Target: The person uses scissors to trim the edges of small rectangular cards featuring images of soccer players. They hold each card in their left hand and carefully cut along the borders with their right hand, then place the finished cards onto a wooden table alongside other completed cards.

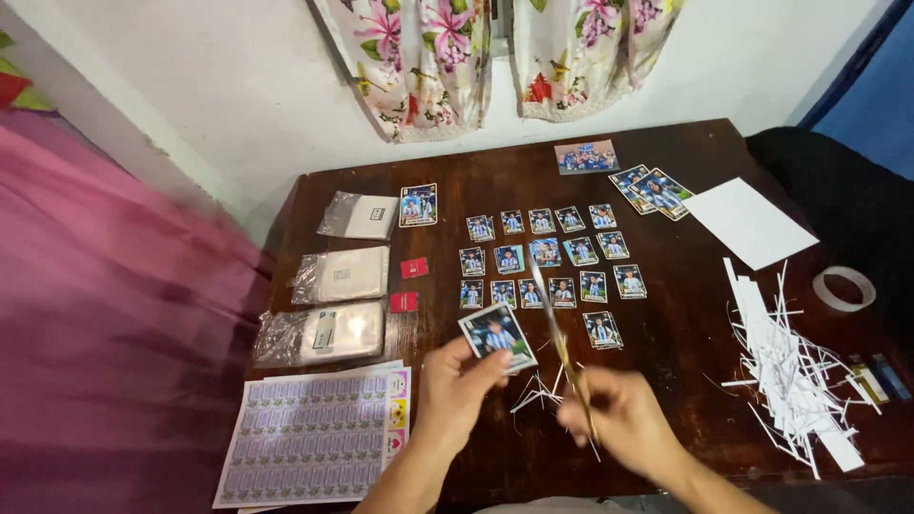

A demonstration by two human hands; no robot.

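A single head-worn camera is looking steeply down and forward from above the near edge of a dark brown wooden table [685, 152], sitting close enough that the whole tabletop is fitting the frame. It is facing a white plastered wall [238, 86] with flowered fabric curtains [419, 67] at the top. The person's forearms are entering from the bottom edge. No second view is sharing this scene.

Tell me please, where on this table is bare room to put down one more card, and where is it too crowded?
Bare wood lies between the photo at the back and the card rows, and on the table between those rows and the paper strips. Crowded: the left side with plastic packets and sticker sheet, and the right edge with strips.
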